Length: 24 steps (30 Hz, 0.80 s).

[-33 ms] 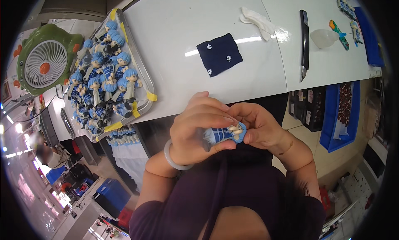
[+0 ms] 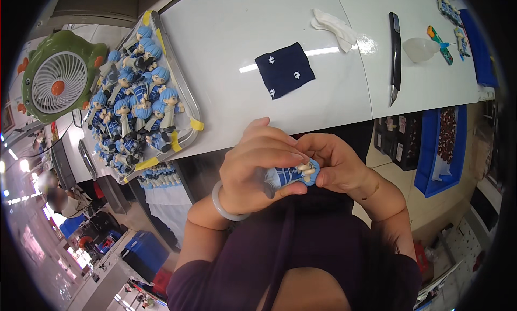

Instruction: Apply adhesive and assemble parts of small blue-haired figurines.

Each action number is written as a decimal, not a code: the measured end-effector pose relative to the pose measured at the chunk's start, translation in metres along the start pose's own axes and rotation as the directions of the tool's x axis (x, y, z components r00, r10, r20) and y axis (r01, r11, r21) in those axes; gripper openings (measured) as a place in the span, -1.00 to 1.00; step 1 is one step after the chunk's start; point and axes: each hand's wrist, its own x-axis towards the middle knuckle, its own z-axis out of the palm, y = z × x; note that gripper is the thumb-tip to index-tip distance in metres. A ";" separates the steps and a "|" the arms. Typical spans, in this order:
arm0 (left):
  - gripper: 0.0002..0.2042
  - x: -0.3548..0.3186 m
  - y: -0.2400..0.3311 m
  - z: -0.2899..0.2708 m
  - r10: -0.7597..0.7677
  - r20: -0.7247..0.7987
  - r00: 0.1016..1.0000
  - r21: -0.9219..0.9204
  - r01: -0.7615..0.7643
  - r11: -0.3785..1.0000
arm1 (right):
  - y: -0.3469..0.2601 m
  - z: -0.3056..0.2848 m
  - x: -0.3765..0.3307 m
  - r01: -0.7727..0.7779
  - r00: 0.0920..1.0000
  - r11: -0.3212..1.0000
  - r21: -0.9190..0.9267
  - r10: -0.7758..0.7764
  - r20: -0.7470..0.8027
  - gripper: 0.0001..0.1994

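Nothing has moved since the earlier frame: both hands hold the same little toy in the same spot, close to the body, just below the edge of the one big white table (image 2: 258, 36).

Up and to the left of the hands sits one clear tray (image 2: 189, 103) with yellow tape on its corners. It is full of small blue-haired dolls (image 2: 141, 112), about twenty, too piled up to count well. Past the tray, further left, is one green fan (image 2: 58, 83) with an orange middle. More dolls stand in a row under the tray edge.

Far to the right of the hands and lower down is one blue bin (image 2: 431, 149). Straight up from the hands lies one dark blue cloth (image 2: 285, 70) with white marks. Up and to the right are one black knife-shaped tool (image 2: 395, 57), one white rag (image 2: 334, 26) and one clear round thing (image 2: 420, 48).

The left hand (image 2: 257, 168) wears one pale bangle (image 2: 222, 204) on the wrist. Its fingers are curled tight over the toy. The right hand (image 2: 338, 168) pinches the toy's other end with thumb and fingers.

There is one toy figure (image 2: 291, 176) in the grip. It is blue with white stripes and has small cream bits at the right end. Most of it is hidden by the fingers.
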 end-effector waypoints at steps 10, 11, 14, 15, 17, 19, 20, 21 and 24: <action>-0.67 0.015 0.007 -0.003 0.056 0.021 0.998 0.169 -0.058 0.984 | -0.011 0.010 0.003 0.093 0.993 0.988 -0.120 -0.100 -0.055 -0.66; -0.66 0.011 0.010 -0.001 0.059 0.005 0.998 0.191 -0.059 0.980 | -0.011 0.012 -0.002 0.055 0.993 0.984 -0.167 -0.071 -0.091 -0.66; -0.65 0.010 -0.004 0.006 0.117 -0.045 0.992 0.207 -0.106 0.973 | -0.004 -0.004 -0.005 0.084 0.986 0.954 -0.288 -0.122 -0.116 -0.67; -0.66 0.010 -0.007 0.009 0.131 -0.057 0.990 0.220 -0.115 0.969 | 0.000 -0.018 -0.009 0.042 0.991 0.949 -0.311 -0.079 -0.107 -0.66; -0.68 0.010 -0.005 0.011 0.125 -0.071 0.990 0.265 -0.102 0.959 | -0.006 -0.006 -0.002 0.092 0.990 0.979 -0.181 -0.109 -0.087 -0.67; -0.67 0.012 0.004 0.010 0.150 -0.088 0.985 0.259 -0.122 0.958 | -0.012 0.000 -0.002 0.097 0.994 0.978 -0.187 -0.105 -0.034 -0.67; -0.67 0.015 0.008 0.007 0.176 -0.104 0.979 0.276 -0.142 0.951 | -0.014 0.002 0.000 0.097 0.995 0.972 -0.212 -0.103 -0.016 -0.67; -0.66 0.016 0.010 0.004 0.183 -0.078 0.980 0.279 -0.154 0.948 | -0.017 0.001 0.002 0.094 0.995 0.967 -0.235 -0.097 -0.003 -0.66; -0.66 0.023 0.010 0.002 0.226 -0.075 0.971 0.298 -0.194 0.935 | -0.027 0.005 0.009 0.132 0.991 0.959 -0.249 -0.129 0.029 -0.66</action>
